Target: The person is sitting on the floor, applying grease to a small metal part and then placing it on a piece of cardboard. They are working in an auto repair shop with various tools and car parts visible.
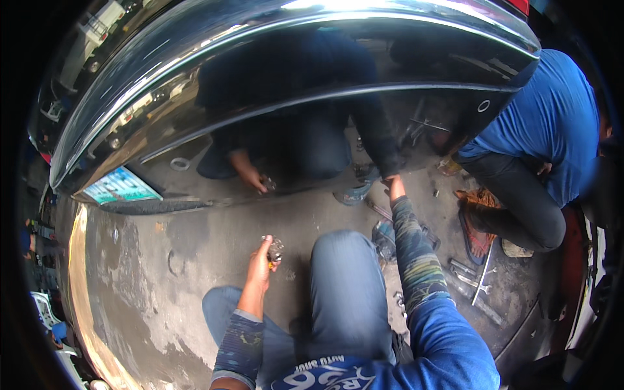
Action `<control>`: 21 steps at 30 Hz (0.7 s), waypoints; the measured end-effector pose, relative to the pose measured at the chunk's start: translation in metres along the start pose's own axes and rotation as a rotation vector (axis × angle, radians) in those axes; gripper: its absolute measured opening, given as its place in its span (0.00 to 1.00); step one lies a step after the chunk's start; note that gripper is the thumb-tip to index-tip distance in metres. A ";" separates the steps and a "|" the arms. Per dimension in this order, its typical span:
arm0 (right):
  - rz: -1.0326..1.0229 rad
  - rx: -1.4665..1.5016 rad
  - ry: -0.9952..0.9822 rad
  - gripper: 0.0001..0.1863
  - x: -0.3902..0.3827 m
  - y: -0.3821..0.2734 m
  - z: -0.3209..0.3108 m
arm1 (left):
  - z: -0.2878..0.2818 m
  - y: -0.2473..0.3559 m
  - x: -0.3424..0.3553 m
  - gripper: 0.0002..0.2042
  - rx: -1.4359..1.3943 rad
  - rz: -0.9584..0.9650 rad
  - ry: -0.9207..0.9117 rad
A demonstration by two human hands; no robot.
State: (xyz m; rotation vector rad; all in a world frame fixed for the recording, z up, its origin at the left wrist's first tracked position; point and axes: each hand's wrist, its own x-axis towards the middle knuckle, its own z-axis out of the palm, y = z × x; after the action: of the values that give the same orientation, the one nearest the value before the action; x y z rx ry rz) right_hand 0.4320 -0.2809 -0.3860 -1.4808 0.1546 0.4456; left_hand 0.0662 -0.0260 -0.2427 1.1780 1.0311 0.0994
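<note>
In front of my left knee, my left hand (259, 272) is closed around a small, roundish metal part (275, 249). A bit of orange shows at its lower edge; its exact kind is too small to tell. My right arm stretches forward in a camouflage sleeve. At its end, my right hand (394, 186) is at the lower edge of a dark, glossy car bumper (279, 146), its fingers mostly hidden there. Near that hand, on the floor, sits a worn blue-grey container (354, 194).
A co-worker in a blue shirt (552, 123) crouches at the right, one sandaled foot (478, 237) beside an orange-brown rag (481, 196). Several wrenches (480, 279) and small metal pieces (400, 300) lie on the concrete floor (149, 260). A licence plate (122, 186) hangs at the left.
</note>
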 end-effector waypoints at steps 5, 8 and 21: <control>-0.076 -0.223 0.017 0.31 0.097 0.027 0.010 | 0.028 -0.021 0.028 0.25 0.100 -0.009 -0.030; -0.168 -0.466 -0.066 0.30 0.138 0.061 0.021 | 0.027 -0.031 0.017 0.24 0.085 0.003 -0.086; 0.038 -0.888 -0.833 0.37 -0.033 -0.017 0.042 | -0.019 0.024 -0.011 0.24 0.106 0.051 0.123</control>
State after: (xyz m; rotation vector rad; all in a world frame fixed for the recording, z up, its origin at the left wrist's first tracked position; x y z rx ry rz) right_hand 0.4009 -0.2463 -0.3539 -2.0018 -0.7679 1.2240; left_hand 0.0569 -0.0082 -0.2166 1.3074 1.1252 0.1602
